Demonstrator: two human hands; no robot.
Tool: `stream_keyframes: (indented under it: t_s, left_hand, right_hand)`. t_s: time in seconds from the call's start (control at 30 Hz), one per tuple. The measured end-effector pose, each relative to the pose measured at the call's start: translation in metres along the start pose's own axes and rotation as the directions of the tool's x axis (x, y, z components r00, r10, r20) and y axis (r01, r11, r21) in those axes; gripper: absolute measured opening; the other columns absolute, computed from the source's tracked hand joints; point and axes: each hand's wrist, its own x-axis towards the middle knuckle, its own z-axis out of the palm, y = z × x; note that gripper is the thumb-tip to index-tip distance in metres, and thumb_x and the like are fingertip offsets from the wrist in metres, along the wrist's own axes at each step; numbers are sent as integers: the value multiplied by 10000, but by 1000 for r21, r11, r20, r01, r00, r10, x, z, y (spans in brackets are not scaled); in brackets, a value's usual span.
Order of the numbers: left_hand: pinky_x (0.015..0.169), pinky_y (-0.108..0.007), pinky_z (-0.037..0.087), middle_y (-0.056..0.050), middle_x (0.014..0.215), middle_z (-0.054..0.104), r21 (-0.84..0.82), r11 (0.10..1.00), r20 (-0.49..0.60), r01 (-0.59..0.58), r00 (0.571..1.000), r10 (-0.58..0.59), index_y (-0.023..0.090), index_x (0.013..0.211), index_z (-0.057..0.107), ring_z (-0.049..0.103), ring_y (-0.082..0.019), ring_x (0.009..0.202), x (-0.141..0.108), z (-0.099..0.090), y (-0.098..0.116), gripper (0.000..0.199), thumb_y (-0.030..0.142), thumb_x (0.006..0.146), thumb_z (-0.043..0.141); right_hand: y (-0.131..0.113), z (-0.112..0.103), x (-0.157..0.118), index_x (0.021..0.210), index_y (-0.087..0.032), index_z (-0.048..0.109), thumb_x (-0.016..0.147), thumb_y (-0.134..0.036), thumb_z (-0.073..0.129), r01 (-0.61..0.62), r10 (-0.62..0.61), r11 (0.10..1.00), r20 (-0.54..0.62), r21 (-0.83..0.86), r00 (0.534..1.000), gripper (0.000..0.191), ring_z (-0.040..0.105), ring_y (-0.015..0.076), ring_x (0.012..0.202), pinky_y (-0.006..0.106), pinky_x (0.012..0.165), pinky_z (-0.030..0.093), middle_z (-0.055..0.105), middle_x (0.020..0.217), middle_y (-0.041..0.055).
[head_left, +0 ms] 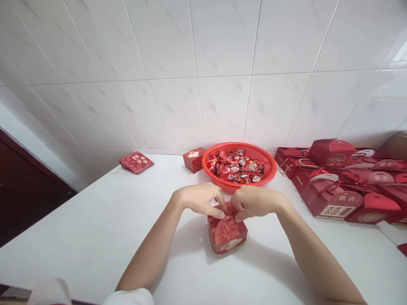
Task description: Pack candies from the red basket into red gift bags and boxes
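A small red paper gift box (227, 233) with rounded flaps stands on the white table in front of me, a twisted cord handle hanging down around its near side. My left hand (203, 201) pinches the top flap from the left. From the right, my right hand (256, 202) grips the box's top edge with bent fingers. Both hands meet near the middle of the lid, and some fingertips are hidden. Just beyond them is a red plastic basket (270, 171) full of wrapped candies (237, 165).
Many filled-out red gift boxes (333, 195) are stacked on the right. Another red box (193, 160) touches the basket's left side, and a flat folded box (136, 162) lies farther left. A tiled wall (174, 106) bounds the white table (104, 228) at the back.
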Motion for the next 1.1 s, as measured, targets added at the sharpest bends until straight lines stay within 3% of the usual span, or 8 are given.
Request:
stream_keyframes:
  t_s: [0.1,0.23,0.43,0.57,0.63,0.8,0.97,1.1]
  left_hand:
    - [672,-256,419,-47,913,731,0,999,40,33,999,-33,232,979,797,640,-201,860,3,4,0,263,395,854,633]
    - [622,-256,408,-22,898,720,-29,996,81,80,994,-78,239,1023,762,635,-202,821,4,5,1,327,426,755,741]
    - [594,-259,377,-8,868,655,-12,998,55,63,996,-63,201,892,642,600,-197,809,13,11,5,241,323,716,753]
    - [583,-254,375,-4,848,625,-42,999,-8,21,1000,-22,204,834,594,587,-185,793,24,16,9,156,288,759,703]
    - [572,-257,370,-9,857,630,-59,998,-48,5,999,-8,201,810,576,588,-179,773,30,20,14,119,277,789,665]
    - [601,-277,375,-9,844,659,-61,998,-170,-15,985,5,199,816,571,608,-185,764,43,38,33,114,303,847,608]
    - [692,-300,441,-42,965,698,-42,992,-275,-122,956,106,212,966,638,640,-225,881,50,63,52,162,293,931,501]
    - [878,-342,484,-81,1168,675,-39,970,-205,-240,952,227,229,1182,643,625,-251,1062,51,72,60,305,354,992,440]
  right_hand:
    - [-2,5,6,700,-162,657,793,-316,708,-52,52,997,-20,-50,998,187,465,109,502,244,464,283,556,593,-8]
    - [8,16,2,815,-153,690,866,-429,654,-13,9,999,-91,-39,996,283,587,162,648,253,526,336,687,763,55]
    - [31,38,-33,984,-164,668,892,-519,620,19,-2,989,-118,144,993,370,682,221,841,286,667,460,735,996,97]
    - [34,63,-56,1108,-182,606,929,-548,540,-45,116,960,-245,275,963,413,688,243,901,336,746,506,711,1090,118]
    - [28,81,-62,1236,-197,534,944,-559,499,-94,235,926,-363,365,902,466,684,253,932,372,789,523,681,1170,133]
    - [-3,130,-59,1407,-219,400,959,-520,475,-73,392,887,-660,456,641,545,604,301,1183,448,941,519,546,1381,173]
    - [-18,159,-49,1446,-261,392,849,-473,646,-168,454,887,-747,429,485,682,385,387,1410,551,1060,442,420,1511,160]
    - [-7,166,-54,1342,-254,499,819,-383,645,-249,516,856,-774,453,366,559,423,398,1359,575,1027,443,496,1422,165]
